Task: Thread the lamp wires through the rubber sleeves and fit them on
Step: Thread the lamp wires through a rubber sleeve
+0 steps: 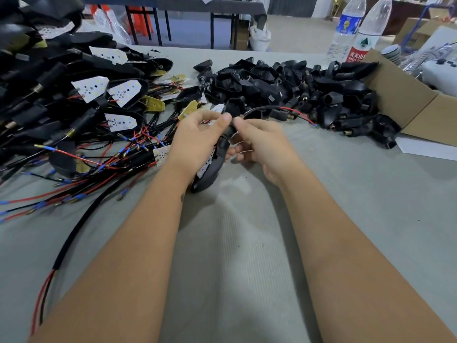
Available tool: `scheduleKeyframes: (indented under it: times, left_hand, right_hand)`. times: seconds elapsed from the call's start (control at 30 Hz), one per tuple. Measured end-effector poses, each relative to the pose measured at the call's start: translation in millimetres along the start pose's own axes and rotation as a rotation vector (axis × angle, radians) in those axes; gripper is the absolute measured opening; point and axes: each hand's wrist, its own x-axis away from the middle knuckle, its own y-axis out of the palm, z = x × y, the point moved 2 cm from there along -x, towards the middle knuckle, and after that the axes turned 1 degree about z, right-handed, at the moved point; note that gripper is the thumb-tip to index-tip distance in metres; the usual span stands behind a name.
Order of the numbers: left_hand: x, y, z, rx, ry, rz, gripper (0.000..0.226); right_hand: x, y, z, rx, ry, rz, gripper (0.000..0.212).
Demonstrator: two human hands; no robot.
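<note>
Looking down along our two bare forearms over the grey table cover [247,256], we find a long black-sheathed cable [81,226] lying to our left, its red and black cores splayed near the table's edge. Further out, both our hands meet over the middle of the table. Our left hand [195,139] curls round a black lamp housing [210,169], whose lower end rests on the cover and whose white LED board peeks out beside the wrist. Our right hand [259,142] has its fingers bent round the black rubber sleeve [226,137] at the housing's neck, thumb and forefinger pinching near its top. The lamp wires [284,111] arc out of this grip to the right, ending in red strands with a blue tip just short of the parts heap. To the left lies a tangled pile of wired lamps [86,107] with white boards and red, black and blue leads. Beyond the hands sits a heap of loose black rubber sleeves [296,87], spilling against an open cardboard box [405,100]. Behind it stand two water bottles [358,28].
</note>
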Motion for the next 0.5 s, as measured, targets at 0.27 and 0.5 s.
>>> scheduleKeyframes:
  times: [0.27,0.5]
  left_hand:
    - [5,9,3,-0.237,0.162,0.188,0.028]
    - [4,12,0,-0.242,0.153,0.177,0.026]
  right_hand:
    - [10,3,-5,0.046,-0.063,-0.166,0.051]
    - [10,3,-6,-0.065,0.058,-0.147,0.062]
